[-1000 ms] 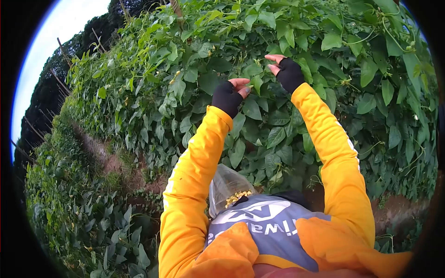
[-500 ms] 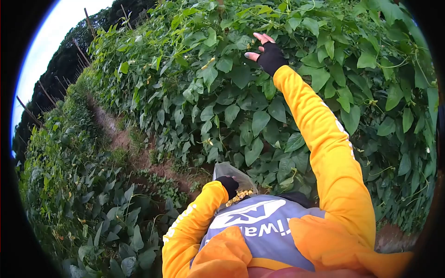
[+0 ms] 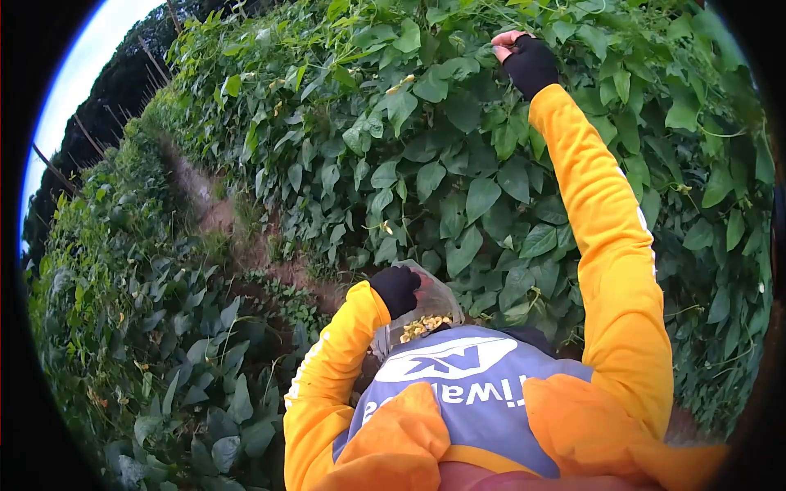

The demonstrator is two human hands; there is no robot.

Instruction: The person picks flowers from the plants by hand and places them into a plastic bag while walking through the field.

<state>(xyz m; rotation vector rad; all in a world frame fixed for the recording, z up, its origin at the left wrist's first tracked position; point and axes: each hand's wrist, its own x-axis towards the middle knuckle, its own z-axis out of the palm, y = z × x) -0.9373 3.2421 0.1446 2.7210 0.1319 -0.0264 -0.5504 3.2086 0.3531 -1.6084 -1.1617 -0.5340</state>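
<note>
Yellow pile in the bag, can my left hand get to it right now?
Probably yes: the left hand is at the bag, just above the yellow pile in view, with nothing obvious between, though where the bag opens is hard to make out.

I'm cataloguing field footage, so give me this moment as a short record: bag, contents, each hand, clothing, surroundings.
Bag: clear plastic, in front of the person's body
Contents: small yellow pieces, too small to identify
Left hand: black-gloved, at the bag's mouth, partly hidden
Right hand: black-gloved with bare fingers, raised at the leaves; whether it holds anything is unclear
Clothing: yellow-orange sleeves, grey shirt with white lettering
Surroundings: leafy green rows, dirt path between them, stakes farther off
</note>
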